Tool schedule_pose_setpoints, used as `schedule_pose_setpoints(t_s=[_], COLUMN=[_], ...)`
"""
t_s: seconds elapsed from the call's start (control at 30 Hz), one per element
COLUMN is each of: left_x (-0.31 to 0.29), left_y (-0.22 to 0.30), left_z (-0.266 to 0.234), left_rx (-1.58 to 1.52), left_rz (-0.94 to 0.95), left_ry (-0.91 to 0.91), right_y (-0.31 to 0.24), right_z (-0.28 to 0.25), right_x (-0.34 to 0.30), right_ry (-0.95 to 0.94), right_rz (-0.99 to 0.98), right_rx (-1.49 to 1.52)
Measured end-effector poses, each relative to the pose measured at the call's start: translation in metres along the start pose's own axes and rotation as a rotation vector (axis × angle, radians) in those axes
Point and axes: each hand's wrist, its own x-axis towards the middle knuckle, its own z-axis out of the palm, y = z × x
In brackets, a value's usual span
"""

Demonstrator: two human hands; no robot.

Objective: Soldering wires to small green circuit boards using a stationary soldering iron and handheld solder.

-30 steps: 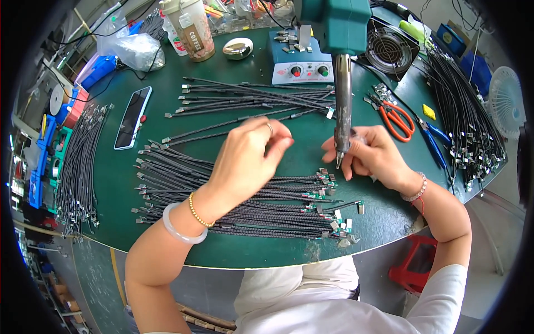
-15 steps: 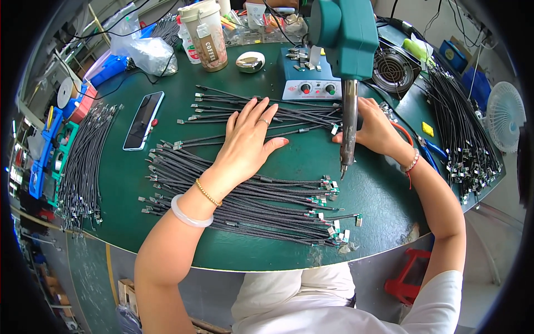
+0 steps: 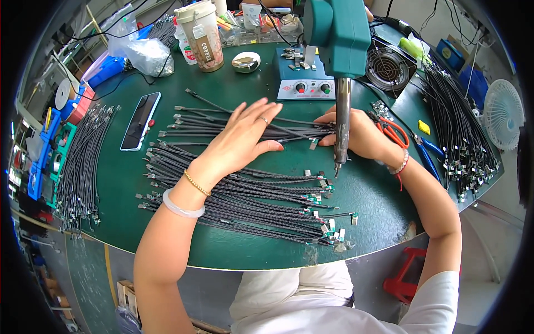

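Observation:
My left hand lies spread, fingers extended, over the upper bundle of black braided cables. At the right end of that bundle, my right hand pinches the cable ends between thumb and fingers, partly hidden behind a metal barrel. That barrel hangs down from a teal soldering tool. Nearer to me lies a wider row of black cables, with silver connectors and green bits at its right ends. My left wrist is just above this row.
A phone lies to the left, beside another cable bundle. Behind stand a coffee cup and a blue control box. At right are blue-handled pliers, orange-handled cutters, more cables and fans.
My right hand has moved left and closed on the cable ends. The upper cables have shifted left and nearer, gathered closer together. My left hand stays spread over them, now slightly nearer the left.

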Motion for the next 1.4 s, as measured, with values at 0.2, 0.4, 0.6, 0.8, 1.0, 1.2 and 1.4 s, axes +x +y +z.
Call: schedule_pose_setpoints(t_s=[0.2,0.4,0.6,0.8,1.0,1.2,1.4], left_x=[0.009,-0.001,-0.001,-0.003,0.008,0.015,0.03], left_y=[0.012,0.02,0.033,0.035,0.037,0.029,0.036], left_z=[0.002,-0.011,-0.018,-0.005,-0.001,0.019,0.036], left_rx=[-0.238,-0.195,-0.076,-0.165,-0.787,-1.129,-1.2], left_rz=[0.062,-0.038,-0.236,-0.042,-0.472,-0.633,-0.682], left_ry=[-0.054,-0.142,-0.174,-0.006,-0.363,-0.463,-0.419], right_y=[-0.028,-0.05,-0.073,-0.074,-0.058,-0.039,-0.016], right_z=[0.015,0.004,0.016,0.023,0.016,0.022,0.026], right_x=[-0.001,-0.012,-0.035,-0.036,-0.042,-0.045,-0.046], right_ry=[-0.006,-0.058,0.104,-0.015,0.089,0.053,0.068], right_rz=[0.039,0.564,0.582,0.517,0.693,0.715,0.719], right_rx=[0.16,0.499,1.211,1.225,1.306,1.192,1.113])
